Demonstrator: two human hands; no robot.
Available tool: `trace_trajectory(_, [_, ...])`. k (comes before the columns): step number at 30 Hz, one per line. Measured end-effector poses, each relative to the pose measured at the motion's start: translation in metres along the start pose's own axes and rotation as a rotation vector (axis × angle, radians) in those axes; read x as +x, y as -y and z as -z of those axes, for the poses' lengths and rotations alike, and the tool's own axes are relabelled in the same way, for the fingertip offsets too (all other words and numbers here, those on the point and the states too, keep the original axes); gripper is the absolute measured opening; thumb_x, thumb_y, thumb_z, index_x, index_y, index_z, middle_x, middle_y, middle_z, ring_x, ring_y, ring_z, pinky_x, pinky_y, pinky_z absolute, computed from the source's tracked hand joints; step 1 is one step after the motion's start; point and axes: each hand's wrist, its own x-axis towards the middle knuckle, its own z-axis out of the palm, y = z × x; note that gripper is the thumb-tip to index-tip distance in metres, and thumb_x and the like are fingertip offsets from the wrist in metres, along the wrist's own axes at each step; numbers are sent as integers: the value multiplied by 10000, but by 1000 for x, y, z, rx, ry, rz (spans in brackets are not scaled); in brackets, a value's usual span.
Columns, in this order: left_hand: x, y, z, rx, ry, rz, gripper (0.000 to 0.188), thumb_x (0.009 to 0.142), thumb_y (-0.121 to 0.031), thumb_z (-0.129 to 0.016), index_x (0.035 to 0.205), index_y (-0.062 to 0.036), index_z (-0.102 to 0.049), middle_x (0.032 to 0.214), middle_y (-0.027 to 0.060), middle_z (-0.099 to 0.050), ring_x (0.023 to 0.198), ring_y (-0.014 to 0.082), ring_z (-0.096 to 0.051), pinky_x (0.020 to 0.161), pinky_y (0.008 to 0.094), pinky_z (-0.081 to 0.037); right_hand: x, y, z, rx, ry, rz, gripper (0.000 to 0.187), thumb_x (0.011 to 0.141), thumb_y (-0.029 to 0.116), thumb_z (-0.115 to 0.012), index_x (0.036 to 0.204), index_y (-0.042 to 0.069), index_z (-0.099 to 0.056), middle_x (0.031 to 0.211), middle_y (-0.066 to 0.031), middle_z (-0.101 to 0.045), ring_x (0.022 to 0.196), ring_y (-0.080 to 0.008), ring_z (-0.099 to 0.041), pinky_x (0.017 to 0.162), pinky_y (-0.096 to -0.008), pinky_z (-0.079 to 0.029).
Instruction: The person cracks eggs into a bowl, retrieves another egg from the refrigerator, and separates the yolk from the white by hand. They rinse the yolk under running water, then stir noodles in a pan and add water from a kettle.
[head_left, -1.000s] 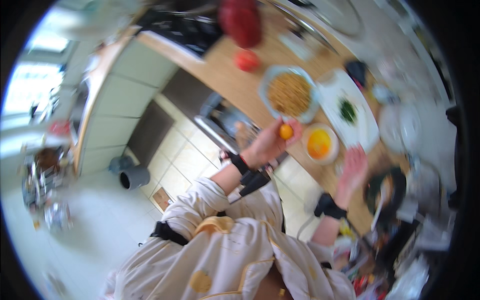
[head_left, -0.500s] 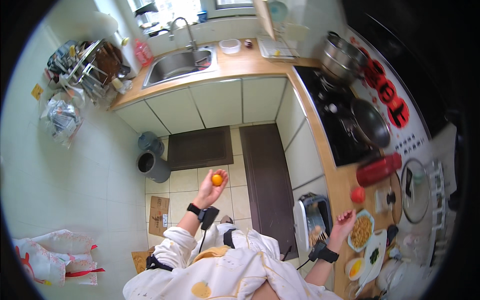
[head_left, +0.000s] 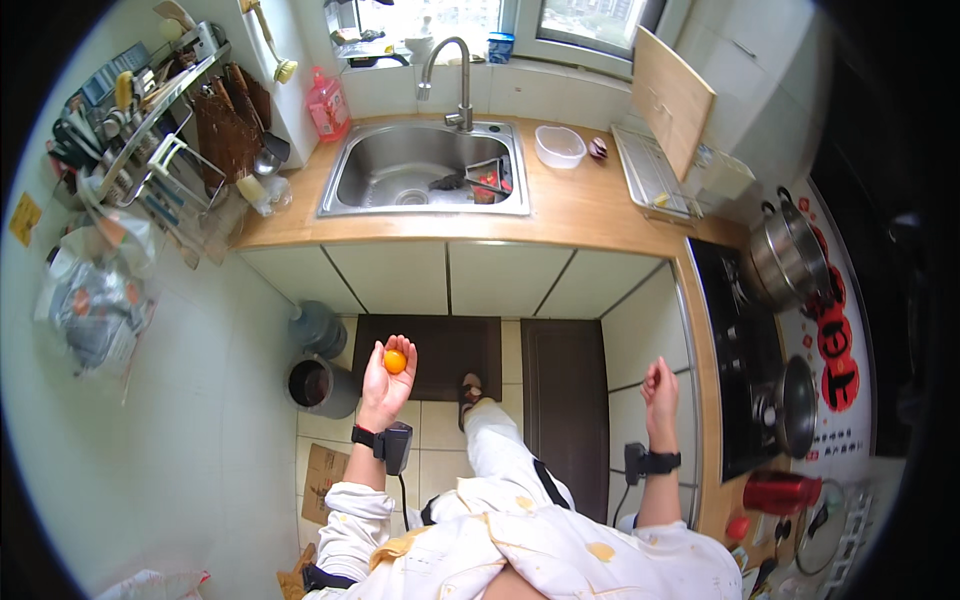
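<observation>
A small round orange fruit rests in the upturned palm of my left hand. The fingers of that hand curl up around it, over the floor in front of the sink cabinets. My right hand is raised near the right-hand cabinets, its fingers loosely curled with nothing showing in them. Both wrists wear black straps with small devices.
Ahead is a steel sink in a wooden counter, beside a white plastic tub. A black stove carries a steamer pot and a wok. A grey bin stands at left on the floor.
I have stepped forward and turned toward the sink, which now appears closer. My right hand has moved away from the right counter's food bowls. The left hand still carries the fruit.
</observation>
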Motion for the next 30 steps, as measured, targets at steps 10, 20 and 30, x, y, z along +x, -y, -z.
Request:
trace_trajectory(10, [188,-96,-117,70,38,-72,338,998,-276,-406,935,0,-590,943,102,-634,916,209,-613,924,352,-507,346,10,-425,-483,498,347,450,942,371,-469,658,36,-566,572,-38,-540,585,-135,-525,561,-291,-398])
trace_trajectory(20, [406,-171,-154,93,-26,192,367,1004,-320,-376,953,-15,-576,955,108,-620,922,215,-608,918,369,-505,525,-7,-603,-1579,73,503,408,871,404,-489,816,61,-704,848,-191,-679,816,-357,-662,724,-450,-516])
trace_trajectory(30, [502,-172,-173,144,-132,400,360,1002,-314,-383,950,-11,-569,961,108,-615,929,219,-598,915,369,-503,599,-81,-605,-1473,207,498,318,795,391,-631,770,78,-679,775,-181,-660,776,-373,-634,685,-453,-500])
